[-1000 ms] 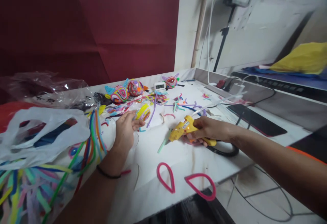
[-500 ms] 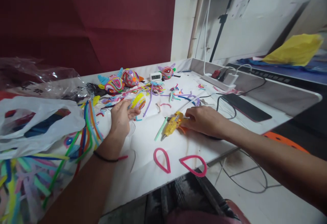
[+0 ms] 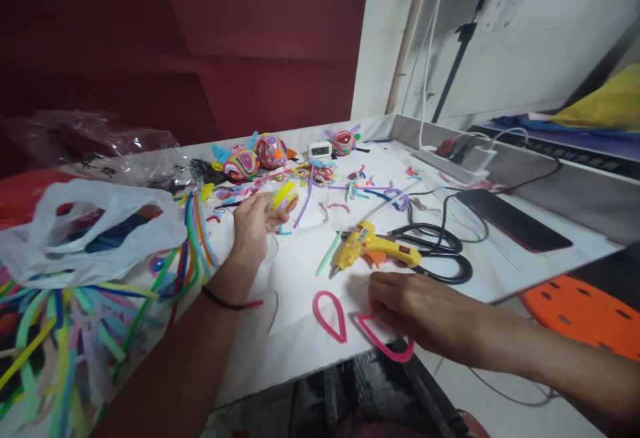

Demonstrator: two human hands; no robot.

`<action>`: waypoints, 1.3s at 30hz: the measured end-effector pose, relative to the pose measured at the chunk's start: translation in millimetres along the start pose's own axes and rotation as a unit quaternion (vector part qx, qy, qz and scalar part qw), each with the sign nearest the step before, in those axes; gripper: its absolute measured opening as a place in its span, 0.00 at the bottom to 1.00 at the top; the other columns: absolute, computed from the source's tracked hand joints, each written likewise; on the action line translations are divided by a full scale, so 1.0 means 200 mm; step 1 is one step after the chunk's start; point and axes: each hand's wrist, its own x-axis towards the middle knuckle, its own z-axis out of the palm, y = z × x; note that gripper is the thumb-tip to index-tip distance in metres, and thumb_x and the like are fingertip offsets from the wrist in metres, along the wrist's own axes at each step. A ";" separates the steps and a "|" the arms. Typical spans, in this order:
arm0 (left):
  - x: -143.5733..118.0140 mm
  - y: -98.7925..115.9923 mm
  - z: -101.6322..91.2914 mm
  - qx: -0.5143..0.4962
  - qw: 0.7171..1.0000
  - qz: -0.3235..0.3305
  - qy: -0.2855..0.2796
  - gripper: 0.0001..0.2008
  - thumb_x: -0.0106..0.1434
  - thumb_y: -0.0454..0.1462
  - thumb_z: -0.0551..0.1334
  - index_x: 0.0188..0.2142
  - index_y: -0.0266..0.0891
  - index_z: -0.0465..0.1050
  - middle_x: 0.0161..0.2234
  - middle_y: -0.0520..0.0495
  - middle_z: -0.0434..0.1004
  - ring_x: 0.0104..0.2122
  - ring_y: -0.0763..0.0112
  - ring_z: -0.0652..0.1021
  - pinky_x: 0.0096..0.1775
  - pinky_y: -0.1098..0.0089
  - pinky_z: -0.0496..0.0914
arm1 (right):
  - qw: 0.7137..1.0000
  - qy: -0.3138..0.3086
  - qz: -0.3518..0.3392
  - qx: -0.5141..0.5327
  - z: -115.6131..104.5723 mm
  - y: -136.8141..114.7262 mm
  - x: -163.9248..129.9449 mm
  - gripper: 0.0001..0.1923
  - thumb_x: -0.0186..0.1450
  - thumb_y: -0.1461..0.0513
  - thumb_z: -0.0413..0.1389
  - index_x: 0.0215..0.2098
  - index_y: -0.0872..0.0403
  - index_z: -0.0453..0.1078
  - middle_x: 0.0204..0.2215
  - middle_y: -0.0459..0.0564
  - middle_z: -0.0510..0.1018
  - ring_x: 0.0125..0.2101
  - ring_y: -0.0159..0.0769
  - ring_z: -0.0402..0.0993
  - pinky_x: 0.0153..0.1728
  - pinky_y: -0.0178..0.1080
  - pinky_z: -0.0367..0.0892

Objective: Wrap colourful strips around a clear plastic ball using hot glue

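Observation:
My left hand [image 3: 253, 225] is closed round a small ball [image 3: 284, 198] covered in yellow, orange and purple pipe cleaner. At the table's front edge, my right hand [image 3: 400, 301] has its fingers bent together on a pink teardrop-shaped pipe-cleaner loop [image 3: 395, 355], hiding part of it. A second pink loop [image 3: 330, 317] lies flat just to the left. Beyond the right hand rests a yellow glue gun [image 3: 360, 246], its nozzle pointing left and toward me. Black-handled scissors [image 3: 445, 268] lie partly under the glue gun, and a mint-green strip [image 3: 329, 253] is beside its nozzle.
Decorated balls [image 3: 240, 161] stand at the back near a small digital clock [image 3: 320, 150]. On the left are a white plastic bag [image 3: 115, 218] and many pipe cleaners [image 3: 60, 338]. A phone [image 3: 515, 218], cables and a power strip [image 3: 453, 163] occupy the right side.
My right hand has left the glue gun and come toward me onto the right pink loop, which has shifted slightly. The left hand still holds the ball. The view has turned a little left.

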 end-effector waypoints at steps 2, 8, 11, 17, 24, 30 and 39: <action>0.00 0.01 -0.01 0.001 1.000 0.003 0.001 0.08 0.47 0.37 0.61 0.28 0.38 0.67 0.22 0.56 0.71 0.15 0.74 0.75 0.22 0.72 0.71 | 1.000 0.011 -0.014 0.013 -0.02 -0.05 0.06 0.08 0.68 0.67 0.48 0.33 0.54 0.66 0.32 0.51 0.77 0.28 0.34 0.71 0.29 0.35 0.61; 0.00 0.03 -0.02 -0.017 1.000 -0.001 0.015 0.10 0.46 0.38 0.62 0.29 0.37 0.68 0.20 0.57 0.70 0.14 0.73 0.74 0.22 0.71 0.70 | 0.988 -0.006 -0.049 -0.149 0.02 -0.18 0.29 0.10 0.61 0.73 0.52 0.37 0.58 0.72 0.34 0.56 0.80 0.31 0.41 0.77 0.27 0.37 0.60; 0.00 0.04 -0.03 -0.028 1.000 0.004 0.010 0.10 0.46 0.39 0.62 0.29 0.37 0.68 0.20 0.57 0.70 0.15 0.73 0.75 0.23 0.71 0.71 | 0.979 0.002 -0.081 -0.184 0.07 -0.20 0.36 0.09 0.60 0.72 0.54 0.36 0.59 0.74 0.32 0.56 0.81 0.30 0.44 0.78 0.25 0.39 0.61; 0.02 0.05 -0.05 -0.053 0.998 -0.004 0.024 0.11 0.46 0.39 0.62 0.30 0.38 0.68 0.25 0.55 0.73 0.16 0.73 0.75 0.24 0.70 0.72 | 0.984 -0.019 -0.065 -0.163 -0.02 -0.24 0.36 0.08 0.61 0.67 0.56 0.37 0.56 0.75 0.32 0.56 0.82 0.29 0.44 0.78 0.26 0.41 0.63; 0.03 0.08 -0.07 -0.062 0.998 0.003 0.030 0.11 0.47 0.38 0.63 0.31 0.37 0.69 0.29 0.53 0.74 0.16 0.76 0.75 0.24 0.71 0.72 | 0.991 0.072 -0.048 -0.101 -0.18 -0.30 0.52 0.06 0.65 0.64 0.54 0.39 0.54 0.72 0.39 0.54 0.82 0.35 0.43 0.78 0.30 0.37 0.64; 0.03 0.08 -0.08 -0.078 0.996 -0.007 0.035 0.12 0.47 0.39 0.63 0.31 0.36 0.69 0.29 0.53 0.75 0.16 0.75 0.75 0.23 0.71 0.72 | 0.985 0.169 -0.018 -0.039 -0.19 -0.07 0.43 0.10 0.67 0.64 0.49 0.45 0.56 0.70 0.41 0.57 0.79 0.38 0.41 0.77 0.38 0.39 0.68; 0.01 0.05 -0.06 -0.095 0.995 -0.031 0.015 0.12 0.46 0.39 0.65 0.30 0.35 0.69 0.26 0.52 0.76 0.15 0.72 0.75 0.21 0.70 0.70 | 0.982 0.107 0.154 -0.006 -0.11 0.29 0.13 0.09 0.64 0.61 0.51 0.39 0.54 0.70 0.39 0.57 0.77 0.37 0.45 0.75 0.38 0.44 0.66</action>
